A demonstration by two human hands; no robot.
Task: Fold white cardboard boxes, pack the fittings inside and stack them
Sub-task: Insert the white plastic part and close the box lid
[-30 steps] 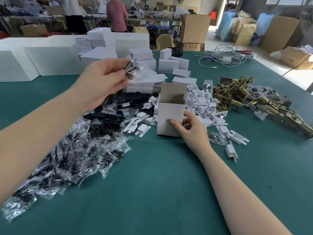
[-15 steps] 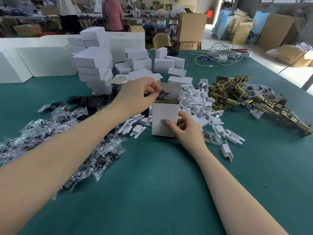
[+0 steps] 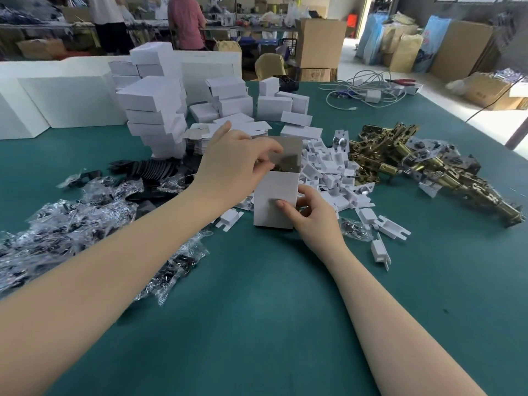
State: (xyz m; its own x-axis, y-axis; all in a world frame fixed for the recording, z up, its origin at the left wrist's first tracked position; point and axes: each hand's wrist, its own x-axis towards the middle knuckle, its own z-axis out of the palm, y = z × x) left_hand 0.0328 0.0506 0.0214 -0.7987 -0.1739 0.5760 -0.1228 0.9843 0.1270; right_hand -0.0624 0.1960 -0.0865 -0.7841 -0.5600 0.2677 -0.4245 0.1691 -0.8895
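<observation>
Since a second ago your left hand [image 3: 237, 164] has come down from mid-air, where it held a bagged fitting, to the open mouth of the box [image 3: 275, 198]. Its fingers are now curled and pinched together right at the near rim, over the dark fitting [image 3: 285, 162] that sits just inside; whether they grip it you cannot tell.

At the left edge of the frame, a heap of clear plastic bags [image 3: 71, 221] with dark parts spreads across the green table [image 3: 257, 310]. Behind it, in the upper left, a stack of closed white boxes [image 3: 155, 115] rises beside some large white blocks [image 3: 68, 101].

At the centre, the box stands upright on the table, top flap raised. Your right hand [image 3: 311, 215] holds it from the right side: thumb pressed flat on the front face, other fingers curled round the right edge.

Just right of the box lies a pile of small white inserts [image 3: 331, 172], and further right a heap of brass latches [image 3: 423, 167] stretches toward the frame's right edge. White cables [image 3: 368, 90] lie in the upper right.
</observation>
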